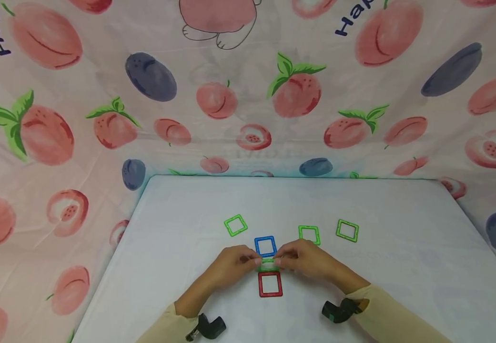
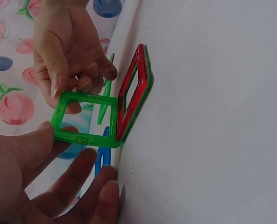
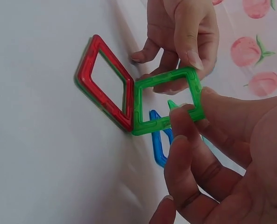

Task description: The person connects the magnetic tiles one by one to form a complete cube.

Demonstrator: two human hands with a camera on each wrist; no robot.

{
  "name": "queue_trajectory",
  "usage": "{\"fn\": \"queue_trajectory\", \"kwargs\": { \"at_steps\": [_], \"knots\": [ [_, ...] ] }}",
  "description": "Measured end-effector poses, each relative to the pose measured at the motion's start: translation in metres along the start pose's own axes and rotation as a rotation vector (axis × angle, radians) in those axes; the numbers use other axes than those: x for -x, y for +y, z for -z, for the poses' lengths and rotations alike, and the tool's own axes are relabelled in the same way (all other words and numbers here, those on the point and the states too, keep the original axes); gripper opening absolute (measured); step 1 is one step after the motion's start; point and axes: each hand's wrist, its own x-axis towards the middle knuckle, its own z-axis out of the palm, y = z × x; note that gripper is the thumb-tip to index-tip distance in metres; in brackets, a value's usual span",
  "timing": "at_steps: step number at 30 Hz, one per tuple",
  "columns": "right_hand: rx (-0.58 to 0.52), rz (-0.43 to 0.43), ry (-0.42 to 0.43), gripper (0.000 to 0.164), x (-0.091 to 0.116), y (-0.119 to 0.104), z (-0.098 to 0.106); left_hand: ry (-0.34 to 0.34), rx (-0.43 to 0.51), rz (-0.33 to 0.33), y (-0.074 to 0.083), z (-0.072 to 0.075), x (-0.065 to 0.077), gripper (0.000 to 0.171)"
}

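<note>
A green square tile frame (image 1: 268, 269) stands upright between both hands, its lower edge against a red square frame (image 1: 270, 294) that lies flat. In the left wrist view, a green layer shows beneath the red frame (image 2: 131, 86). My left hand (image 1: 234, 267) pinches one upper corner of the upright green frame between thumb and fingers. The opposite upper corner is pinched by my right hand (image 1: 305, 258). Just beyond the hands, a blue square frame (image 1: 265, 237) lies on the table.
Three more green square frames lie farther back: one at left (image 1: 232, 218), another behind the right hand (image 1: 308, 227), a third at right (image 1: 348, 222). The white table (image 1: 179, 205) meets a fruit-print cloth (image 1: 248, 102) at its back edge. Each wrist carries a black camera.
</note>
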Motion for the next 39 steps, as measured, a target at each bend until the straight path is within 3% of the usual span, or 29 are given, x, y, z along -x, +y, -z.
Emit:
{"fn": "queue_trajectory", "kwargs": {
  "at_steps": [7, 24, 32, 39],
  "knots": [
    [-0.024, 0.017, 0.000, 0.013, -0.002, -0.001, 0.002, 0.009, 0.004, -0.037, -0.002, 0.001, 0.003, 0.020],
    [-0.019, 0.015, 0.019, 0.019, -0.009, -0.002, 0.002, -0.040, 0.063, -0.029, -0.004, -0.002, 0.007, 0.019],
    [0.014, -0.060, 0.103, 0.023, -0.018, 0.000, 0.005, -0.055, 0.076, -0.007, -0.004, -0.003, 0.010, 0.017],
    [0.054, -0.057, 0.134, 0.023, -0.026, 0.005, 0.006, -0.058, 0.076, -0.011, -0.005, -0.004, 0.011, 0.017]
  ]
}}
